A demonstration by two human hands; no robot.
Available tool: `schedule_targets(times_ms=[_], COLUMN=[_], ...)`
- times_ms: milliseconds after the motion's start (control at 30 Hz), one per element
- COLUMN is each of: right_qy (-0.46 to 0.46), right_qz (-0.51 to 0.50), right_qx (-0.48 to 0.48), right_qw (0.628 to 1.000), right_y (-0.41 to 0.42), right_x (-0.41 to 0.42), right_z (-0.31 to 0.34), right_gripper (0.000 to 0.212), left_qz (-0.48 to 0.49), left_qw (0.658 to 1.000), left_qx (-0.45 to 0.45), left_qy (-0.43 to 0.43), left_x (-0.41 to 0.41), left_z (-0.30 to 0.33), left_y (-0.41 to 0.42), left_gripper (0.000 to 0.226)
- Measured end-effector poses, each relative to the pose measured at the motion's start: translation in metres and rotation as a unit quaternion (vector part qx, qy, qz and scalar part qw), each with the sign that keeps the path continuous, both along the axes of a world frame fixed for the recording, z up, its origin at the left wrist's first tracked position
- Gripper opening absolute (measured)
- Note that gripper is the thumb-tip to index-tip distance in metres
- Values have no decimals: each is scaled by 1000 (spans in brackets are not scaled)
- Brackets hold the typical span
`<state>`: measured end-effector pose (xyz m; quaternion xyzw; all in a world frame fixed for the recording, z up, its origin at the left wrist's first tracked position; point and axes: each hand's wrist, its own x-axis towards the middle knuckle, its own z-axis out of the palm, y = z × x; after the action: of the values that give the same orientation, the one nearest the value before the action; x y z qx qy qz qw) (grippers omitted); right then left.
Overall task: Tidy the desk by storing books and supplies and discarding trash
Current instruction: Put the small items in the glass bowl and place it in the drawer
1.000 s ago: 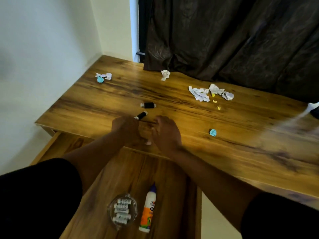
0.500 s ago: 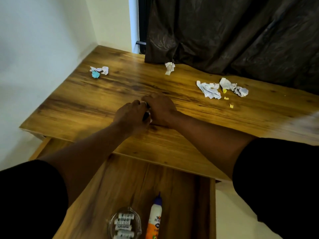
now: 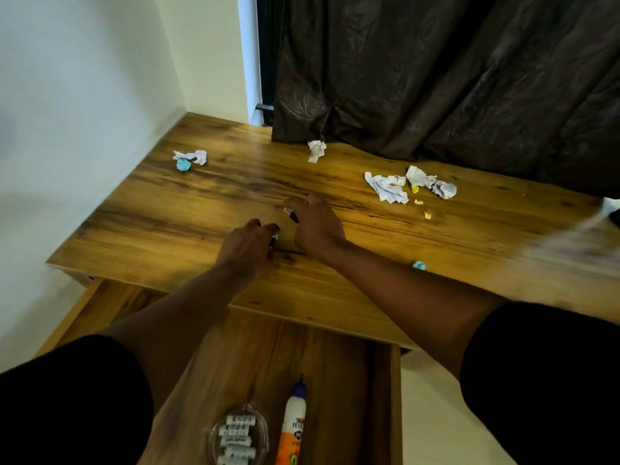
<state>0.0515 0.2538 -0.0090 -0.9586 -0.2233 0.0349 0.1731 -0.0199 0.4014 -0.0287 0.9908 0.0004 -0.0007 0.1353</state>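
Orange glue btl (image 3: 292, 427) ("FEVIC…" label) in drawer (image 3: 349, 380)

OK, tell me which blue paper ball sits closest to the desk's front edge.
The blue ball just beyond the right forearm, alone near the front edge of the desk. The other blue ball lies far back left, touching a white crumpled scrap.

We see a room in a home, used as a small study corner. A wooden desk (image 3: 201, 213) stands in the corner of plain white walls (image 3: 67, 112). Behind the desk hangs a dark curtain (image 3: 453, 78), and below its front edge an open drawer (image 3: 335, 380) holds glue and batteries.
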Motion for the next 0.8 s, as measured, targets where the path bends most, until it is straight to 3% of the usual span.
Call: schedule_targets(times_ms=[133,433,667,800], right_qy=[37,130,163,193], right_qz=[-44,-87,-130,-129], right_qx=[104,212,186,171], right_qw=[993,965,960,958], right_y=[-14,-54,-69,-71], right_x=[-45,-207,-329,-376], right_z=[5,-8,-44,-69], right_gripper=[60,60,44,35], left_qz=[9,54,40,41], left_qw=[1000,998,996,993], left_qx=[-16,-30,-26,-73], left_qy=[6,31,77,85], left_x=[-30,-163,-278,-322], left_z=[5,0,-21,-41], left_y=[-8,-42,-67,-77], left_gripper=[41,44,41,22])
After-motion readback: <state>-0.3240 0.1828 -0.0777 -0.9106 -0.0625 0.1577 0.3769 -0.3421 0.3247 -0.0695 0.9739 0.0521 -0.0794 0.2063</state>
